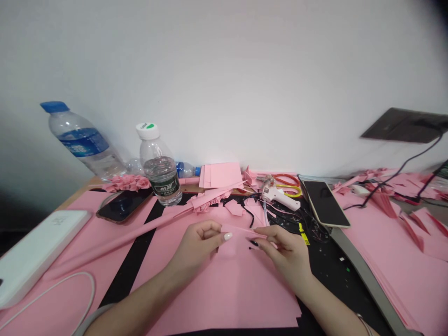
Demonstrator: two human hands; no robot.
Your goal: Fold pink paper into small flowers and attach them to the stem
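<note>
The large pink paper sheets [224,298] lie nearest, flat between the forearms, and perhaps serve as a smooth working base; their near right corner is uneven, and past it a dark strip of tabletop [332,275] shows only tiny scraps, so the right forearm seems to have some room there. Above the far half of these sheets, the left hand [198,240] pinches the left end of a small pink paper piece [238,231] between thumb and bent fingers, and the grip of the right hand [289,254] closes on its right end, probably so that the paper stays taut and its edge straight. To the left, a white power bank [45,252] and a long pink paper roll [115,245] limit sideways movement. Just beyond the hands the room becomes narrow: the pale glue gun [285,199] lies on its side among dark cables, maybe kept there for easy reach, with a smartphone [325,203] to its right. Farther, small pink paper rectangles [224,174] are stacked near the wall [245,84], and a white-capped water bottle [159,172] stands to their left.
</note>
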